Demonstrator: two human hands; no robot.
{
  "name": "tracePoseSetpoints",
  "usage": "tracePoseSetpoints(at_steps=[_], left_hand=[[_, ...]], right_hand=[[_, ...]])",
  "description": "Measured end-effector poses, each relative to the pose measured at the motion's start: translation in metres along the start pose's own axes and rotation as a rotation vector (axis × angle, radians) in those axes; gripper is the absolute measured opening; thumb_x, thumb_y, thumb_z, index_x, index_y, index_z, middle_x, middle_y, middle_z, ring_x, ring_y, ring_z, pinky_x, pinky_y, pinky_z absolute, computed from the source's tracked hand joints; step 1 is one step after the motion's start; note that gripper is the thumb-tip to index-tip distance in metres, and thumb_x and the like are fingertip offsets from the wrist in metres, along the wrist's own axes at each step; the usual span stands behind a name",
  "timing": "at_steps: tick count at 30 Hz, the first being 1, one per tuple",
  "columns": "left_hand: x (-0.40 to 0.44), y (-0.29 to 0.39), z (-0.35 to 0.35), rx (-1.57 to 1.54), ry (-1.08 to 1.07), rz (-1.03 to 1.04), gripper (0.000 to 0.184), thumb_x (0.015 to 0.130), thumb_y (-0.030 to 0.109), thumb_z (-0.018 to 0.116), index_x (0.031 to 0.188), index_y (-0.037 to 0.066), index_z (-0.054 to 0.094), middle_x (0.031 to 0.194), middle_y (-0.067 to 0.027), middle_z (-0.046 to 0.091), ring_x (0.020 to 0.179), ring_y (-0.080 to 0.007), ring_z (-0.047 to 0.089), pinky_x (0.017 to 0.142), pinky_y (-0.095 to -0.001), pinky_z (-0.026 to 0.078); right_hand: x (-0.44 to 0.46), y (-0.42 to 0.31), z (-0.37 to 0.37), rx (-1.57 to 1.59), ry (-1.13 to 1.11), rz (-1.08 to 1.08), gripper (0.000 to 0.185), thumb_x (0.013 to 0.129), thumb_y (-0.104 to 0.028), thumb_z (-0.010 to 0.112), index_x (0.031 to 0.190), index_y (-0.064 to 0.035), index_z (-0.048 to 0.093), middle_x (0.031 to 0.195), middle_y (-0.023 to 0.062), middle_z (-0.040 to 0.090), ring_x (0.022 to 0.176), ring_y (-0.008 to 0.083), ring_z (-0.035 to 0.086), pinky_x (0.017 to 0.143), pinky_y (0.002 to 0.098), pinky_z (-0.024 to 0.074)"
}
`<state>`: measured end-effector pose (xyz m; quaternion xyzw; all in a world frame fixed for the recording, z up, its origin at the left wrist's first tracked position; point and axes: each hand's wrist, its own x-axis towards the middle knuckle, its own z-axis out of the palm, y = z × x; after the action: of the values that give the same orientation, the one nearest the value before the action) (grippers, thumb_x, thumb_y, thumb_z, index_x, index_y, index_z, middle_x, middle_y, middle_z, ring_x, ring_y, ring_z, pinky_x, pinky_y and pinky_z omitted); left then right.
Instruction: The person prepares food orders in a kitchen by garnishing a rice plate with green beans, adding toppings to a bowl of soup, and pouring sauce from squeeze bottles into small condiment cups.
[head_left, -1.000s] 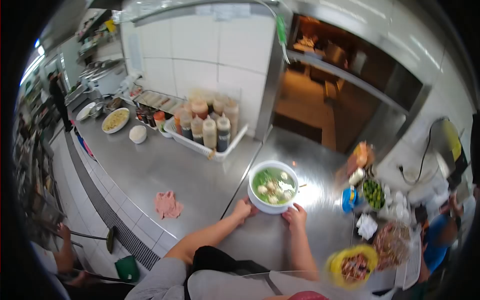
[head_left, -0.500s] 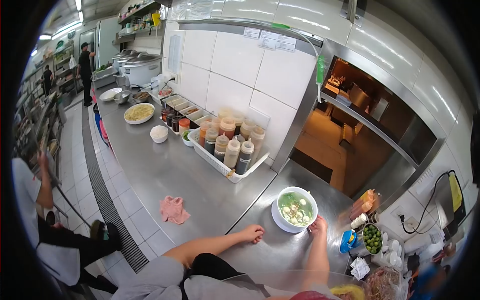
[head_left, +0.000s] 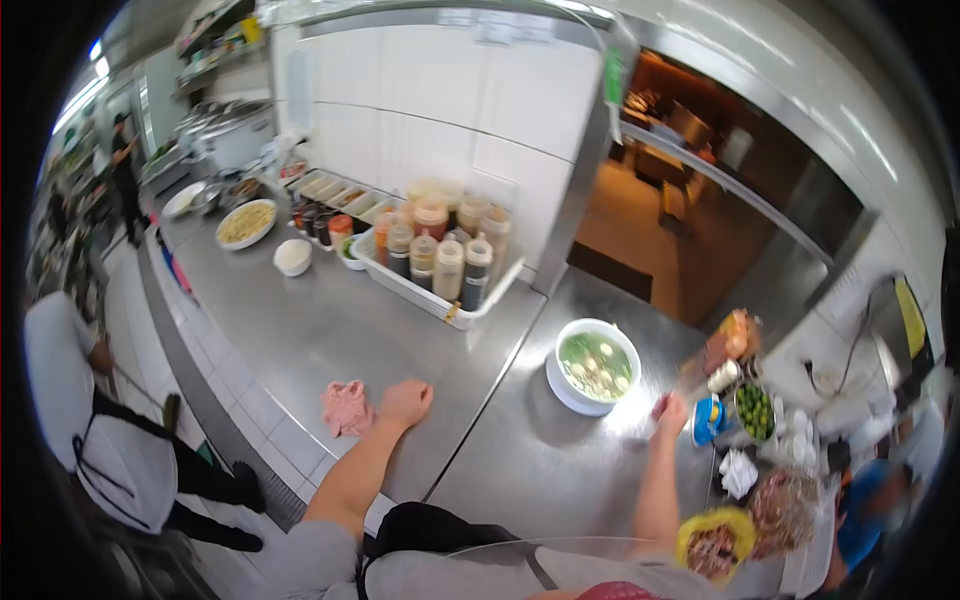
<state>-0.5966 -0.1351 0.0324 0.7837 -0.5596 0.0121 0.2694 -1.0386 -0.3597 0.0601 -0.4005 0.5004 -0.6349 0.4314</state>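
Steel counter (head_left: 480,455): soup bowl (head_left: 594,368) upright; left hand (head_left: 406,402) loosely fisted, empty; right hand (head_left: 669,413) blurred, grip unclear.

**Steel Counter (head_left: 290,340) Below a White Tiled Wall (head_left: 430,100)**

We see big, glossy tiles meeting a steel-framed opening (head_left: 690,180) on the right, where orange light falls on a brown floor (head_left: 625,225) beyond. A seam crosses our metal worktop. Along its left side run pale floor tiles (head_left: 235,395) and a long dark grate (head_left: 178,335). Shelves (head_left: 215,62) hang at upper left, near bright ceiling lights (head_left: 85,100).
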Motion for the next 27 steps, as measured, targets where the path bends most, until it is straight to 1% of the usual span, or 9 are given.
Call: tracePoseSetpoints(at_steps=[3, 6, 10, 13, 14, 17, 21, 23, 27], left_hand=[[0.002, 0.004, 0.002, 0.010, -0.024, -0.013, 0.028, 0.079, 0.028, 0.049, 0.063, 0.006, 0.055, 0.068, -0.0111, 0.058, 0.066, -0.0306, 0.056, 0.058, -0.0420, 0.044], [0.004, 0.003, 0.002, 0.016, 0.002, -0.007, 0.028, 0.079, 0.027, 0.049, 0.063, 0.005, 0.055, 0.068, -0.0120, 0.058, 0.066, -0.0313, 0.056, 0.057, -0.0420, 0.043], [0.006, 0.002, 0.005, 0.024, -0.005, 0.022, 0.028, 0.079, 0.027, 0.050, 0.063, 0.005, 0.055, 0.067, -0.0127, 0.057, 0.064, -0.0321, 0.055, 0.057, -0.0421, 0.043], [0.004, 0.004, 0.010, 0.056, 0.041, 0.083, 0.029, 0.080, 0.025, 0.051, 0.060, 0.004, 0.052, 0.063, -0.0131, 0.053, 0.059, -0.0319, 0.053, 0.054, -0.0418, 0.041], [0.005, 0.004, 0.010, 0.071, 0.054, 0.106, 0.030, 0.080, 0.024, 0.051, 0.058, 0.003, 0.050, 0.060, -0.0132, 0.051, 0.056, -0.0314, 0.051, 0.053, -0.0412, 0.040], [0.004, 0.002, 0.014, 0.031, 0.039, 0.050, 0.031, 0.080, 0.022, 0.053, 0.056, 0.003, 0.046, 0.057, -0.0129, 0.048, 0.051, -0.0295, 0.047, 0.049, -0.0394, 0.036], [0.006, -0.002, 0.014, -0.013, 0.037, 0.100, 0.032, 0.080, 0.020, 0.054, 0.055, 0.002, 0.044, 0.054, -0.0127, 0.046, 0.047, -0.0274, 0.043, 0.046, -0.0379, 0.033], [0.007, 0.002, 0.013, 0.003, 0.033, 0.107, 0.032, 0.080, 0.019, 0.054, 0.055, 0.002, 0.044, 0.054, -0.0126, 0.045, 0.047, -0.0273, 0.043, 0.046, -0.0377, 0.033], [0.006, 0.002, 0.013, 0.000, 0.033, 0.081, 0.030, 0.080, 0.019, 0.054, 0.056, 0.002, 0.045, 0.053, -0.0124, 0.045, 0.047, -0.0268, 0.043, 0.046, -0.0373, 0.034]], right_hand=[[0.034, -0.091, -0.040, -0.467, 0.035, -0.700, 0.025, 0.086, -0.019, 0.049, 0.067, -0.0031, 0.054, 0.053, 0.0004, 0.049, 0.046, 0.0082, 0.044, 0.043, 0.0237, 0.0349], [0.070, -0.191, -0.089, -0.621, 0.045, -0.655, 0.021, 0.085, -0.019, 0.049, 0.074, -0.0026, 0.058, 0.055, 0.0024, 0.052, 0.051, 0.0089, 0.047, 0.047, 0.0261, 0.0380], [0.150, -0.256, -0.194, -1.152, 0.191, -0.874, 0.027, 0.084, -0.024, 0.049, 0.068, -0.0031, 0.054, 0.052, 0.0057, 0.050, 0.049, 0.0150, 0.047, 0.048, 0.0311, 0.0361], [0.176, -0.267, -0.269, -1.599, 0.241, -0.509, 0.025, 0.075, -0.024, 0.051, 0.082, -0.0029, 0.063, 0.084, 0.0179, 0.061, 0.084, 0.0340, 0.058, 0.074, 0.0390, 0.0453], [0.175, -0.265, -0.285, -1.819, 0.218, -0.483, 0.022, 0.073, -0.020, 0.051, 0.080, -0.0037, 0.064, 0.083, 0.0166, 0.062, 0.080, 0.0334, 0.059, 0.072, 0.0387, 0.0461], [0.175, -0.243, -0.314, -1.611, 0.294, -0.312, 0.017, 0.069, -0.016, 0.052, 0.078, -0.0090, 0.066, 0.077, 0.0148, 0.063, 0.073, 0.0302, 0.061, 0.067, 0.0376, 0.0477], [0.190, -0.196, -0.330, -1.619, 0.228, -0.201, 0.016, 0.068, -0.012, 0.054, 0.078, -0.0101, 0.066, 0.076, 0.0139, 0.063, 0.074, 0.0283, 0.061, 0.067, 0.0359, 0.0480], [0.202, -0.159, -0.341, -1.903, 0.104, -0.150, 0.016, 0.066, -0.009, 0.057, 0.079, -0.0088, 0.066, 0.077, 0.0134, 0.063, 0.075, 0.0278, 0.061, 0.069, 0.0357, 0.0479], [0.200, -0.110, -0.346, -1.733, 0.132, 0.013, 0.017, 0.065, -0.009, 0.059, 0.080, -0.0077, 0.066, 0.080, 0.0140, 0.063, 0.077, 0.0283, 0.061, 0.071, 0.0358, 0.0476]])
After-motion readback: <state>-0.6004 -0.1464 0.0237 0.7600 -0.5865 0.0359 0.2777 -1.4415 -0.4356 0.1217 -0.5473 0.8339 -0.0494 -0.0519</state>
